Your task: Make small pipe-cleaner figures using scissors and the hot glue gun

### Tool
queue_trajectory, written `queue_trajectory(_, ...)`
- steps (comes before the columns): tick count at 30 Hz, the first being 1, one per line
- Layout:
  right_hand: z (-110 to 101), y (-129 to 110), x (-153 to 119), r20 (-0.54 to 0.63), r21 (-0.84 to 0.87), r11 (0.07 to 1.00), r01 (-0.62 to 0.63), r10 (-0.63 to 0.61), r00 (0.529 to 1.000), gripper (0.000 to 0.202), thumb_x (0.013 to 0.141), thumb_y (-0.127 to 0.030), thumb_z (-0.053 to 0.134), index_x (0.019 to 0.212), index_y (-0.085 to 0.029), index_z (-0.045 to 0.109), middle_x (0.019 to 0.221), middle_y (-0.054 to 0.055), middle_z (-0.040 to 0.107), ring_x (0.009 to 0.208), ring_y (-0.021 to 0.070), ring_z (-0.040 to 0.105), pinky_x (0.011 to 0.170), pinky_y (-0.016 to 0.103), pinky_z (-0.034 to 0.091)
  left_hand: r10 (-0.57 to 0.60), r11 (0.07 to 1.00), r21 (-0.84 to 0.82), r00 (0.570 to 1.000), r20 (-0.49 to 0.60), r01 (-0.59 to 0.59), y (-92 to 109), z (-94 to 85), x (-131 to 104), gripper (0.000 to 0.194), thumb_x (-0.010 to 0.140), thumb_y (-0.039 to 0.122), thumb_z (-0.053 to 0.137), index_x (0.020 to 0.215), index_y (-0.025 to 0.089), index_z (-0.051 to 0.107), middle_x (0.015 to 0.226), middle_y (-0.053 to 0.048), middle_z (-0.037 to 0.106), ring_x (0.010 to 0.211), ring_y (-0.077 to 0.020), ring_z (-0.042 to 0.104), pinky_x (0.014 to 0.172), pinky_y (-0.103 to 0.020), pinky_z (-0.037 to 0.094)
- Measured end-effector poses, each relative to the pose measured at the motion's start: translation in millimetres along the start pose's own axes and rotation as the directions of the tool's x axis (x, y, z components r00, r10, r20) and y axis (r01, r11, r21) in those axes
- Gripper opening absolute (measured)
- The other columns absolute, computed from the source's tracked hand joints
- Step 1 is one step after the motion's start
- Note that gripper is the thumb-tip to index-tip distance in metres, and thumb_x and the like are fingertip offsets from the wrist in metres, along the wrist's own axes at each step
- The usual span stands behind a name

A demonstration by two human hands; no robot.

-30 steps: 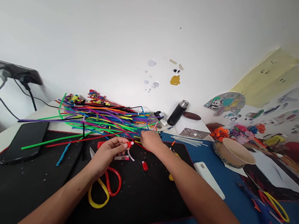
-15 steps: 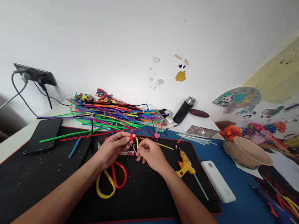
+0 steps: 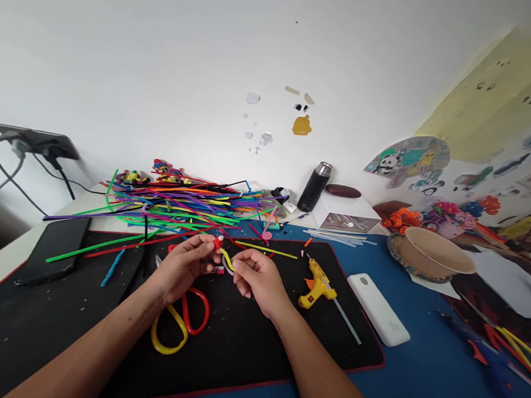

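Note:
My left hand pinches a small red piece with a white tip between thumb and fingers. A yellow pipe cleaner curves from beside the red piece to my right hand, whose thumb and finger are closed on its other end. Just under my left hand lie scissors with one yellow and one red handle loop, their blades partly hidden by the hand. A yellow glue gun with a clear stick rests to the right of my right hand.
A pile of coloured pipe cleaners lies along the wall. A black phone is at the left, a black bottle at the back. A white power bank and a beige bowl stand at the right.
The camera view has shifted slightly, so everything appears further left. My hands are a little further apart, and more of the yellow pipe cleaner shows stretched between them.

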State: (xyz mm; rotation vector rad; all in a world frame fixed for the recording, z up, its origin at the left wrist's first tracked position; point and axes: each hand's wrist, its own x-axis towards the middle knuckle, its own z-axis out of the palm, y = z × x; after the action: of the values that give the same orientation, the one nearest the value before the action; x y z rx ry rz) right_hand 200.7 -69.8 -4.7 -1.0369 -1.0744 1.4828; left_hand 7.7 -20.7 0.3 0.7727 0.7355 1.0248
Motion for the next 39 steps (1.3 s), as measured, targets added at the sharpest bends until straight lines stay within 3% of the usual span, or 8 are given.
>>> queue_trajectory(12, 2.8, -1.3, -4.0, -0.012, -0.031, 0.998, -0.062, 0.061, 0.998, 0.027, 0.080, -0.040, 0.076, 0.090, -0.018, 0.066, 0.060, -0.005, 0.061, 0.041, 0.0063, 0.043, 0.040, 0.020, 0.026, 0.007, 1.000, -0.022, 1.000, 0.024, -0.006, 0.8, -1.9, -2.9, 0.026, 0.077, 0.025, 0.092, 0.093, 0.016, 0.075, 0.086, -0.007, 0.078, 0.081, -0.0202, 0.076, 0.048, -0.017, 0.056)
queue_trajectory(18, 3.1, -0.9, -3.5, -0.024, -0.051, 0.998, -0.043, 0.042, 0.999, 0.023, 0.081, -0.037, 0.072, 0.091, -0.018, 0.066, 0.058, -0.006, 0.061, 0.041, 0.0064, 0.043, 0.041, 0.021, 0.027, -0.002, 0.999, -0.049, 0.999, 0.054, 0.004, -0.3, -2.6, -2.1, 0.025, 0.076, 0.021, 0.093, 0.093, 0.015, 0.076, 0.083, -0.005, 0.078, 0.073, -0.0159, 0.077, 0.068, -0.022, 0.066)
queue_trajectory(21, 3.2, -1.4, -3.6, -0.025, -0.053, 0.997, -0.048, 0.047, 0.999, 0.023, 0.082, -0.037, 0.071, 0.092, -0.017, 0.065, 0.059, -0.006, 0.061, 0.041, 0.0066, 0.044, 0.041, 0.021, 0.026, 0.011, 0.999, -0.046, 0.998, 0.064, -0.008, 0.4, -2.5, -1.8, 0.024, 0.077, 0.022, 0.092, 0.093, 0.015, 0.076, 0.085, -0.006, 0.079, 0.079, -0.0190, 0.078, 0.074, -0.027, 0.068)
queue_trajectory(24, 3.1, -0.4, -3.2, -0.028, -0.054, 0.997, -0.052, 0.051, 0.998, 0.022, 0.082, -0.036, 0.071, 0.093, -0.017, 0.066, 0.059, -0.006, 0.061, 0.041, 0.0065, 0.043, 0.041, 0.021, 0.027, 0.024, 1.000, -0.014, 0.996, 0.085, -0.022, 2.5, -3.4, -3.0, 0.022, 0.080, 0.025, 0.090, 0.095, 0.016, 0.076, 0.088, -0.008, 0.081, 0.085, -0.0222, 0.079, 0.071, -0.029, 0.068)
queue_trajectory(30, 3.3, 1.4, -2.3, -0.022, -0.074, 0.994, -0.079, 0.078, 0.997, 0.017, 0.082, -0.032, 0.070, 0.091, -0.018, 0.066, 0.057, -0.006, 0.059, 0.043, 0.0067, 0.041, 0.043, 0.021, 0.026, 0.022, 0.999, 0.032, 0.991, 0.128, -0.026, 5.7, -3.0, -6.9, 0.021, 0.082, 0.028, 0.088, 0.095, 0.017, 0.077, 0.089, -0.009, 0.080, 0.082, -0.0199, 0.077, 0.058, -0.020, 0.063)
queue_trajectory(39, 2.6, 1.2, -3.6, -0.025, -0.089, 0.994, -0.068, 0.066, 0.998, 0.020, 0.084, -0.036, 0.073, 0.091, -0.018, 0.066, 0.058, -0.006, 0.059, 0.042, 0.0068, 0.041, 0.043, 0.022, 0.028, 0.026, 1.000, 0.008, 0.990, 0.139, -0.028, 3.9, 1.6, -5.7, 0.023, 0.077, 0.026, 0.093, 0.091, 0.015, 0.079, 0.083, -0.006, 0.079, 0.077, -0.0160, 0.077, 0.075, -0.023, 0.066)
